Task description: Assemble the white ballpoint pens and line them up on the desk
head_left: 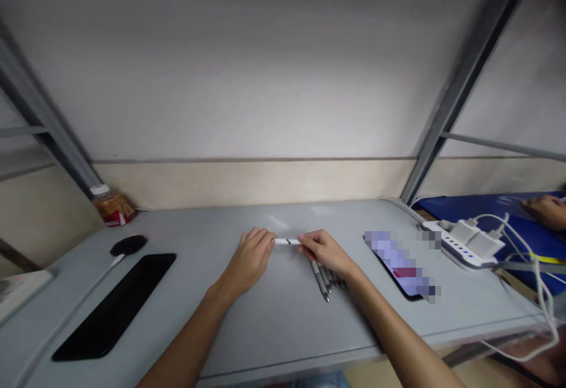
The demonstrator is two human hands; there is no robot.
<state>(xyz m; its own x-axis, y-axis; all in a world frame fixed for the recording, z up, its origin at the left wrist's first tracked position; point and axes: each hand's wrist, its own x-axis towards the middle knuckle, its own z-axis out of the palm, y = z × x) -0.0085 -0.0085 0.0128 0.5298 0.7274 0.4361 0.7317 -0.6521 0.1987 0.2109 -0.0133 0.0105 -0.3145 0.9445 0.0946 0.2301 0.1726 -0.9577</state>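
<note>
Two hands on one white pen [286, 241], level over the middle of the desk [274, 323]! The left hand [254, 251] grips one end, and the right hand [325, 250] pinches the other between thumb and fingers. Right beside that right wrist, a bunch of grey pens [321, 282] lies on the desk, partly hidden by the forearm. Farther right sits the phone [398, 264], then the power strip [455, 245].
</note>
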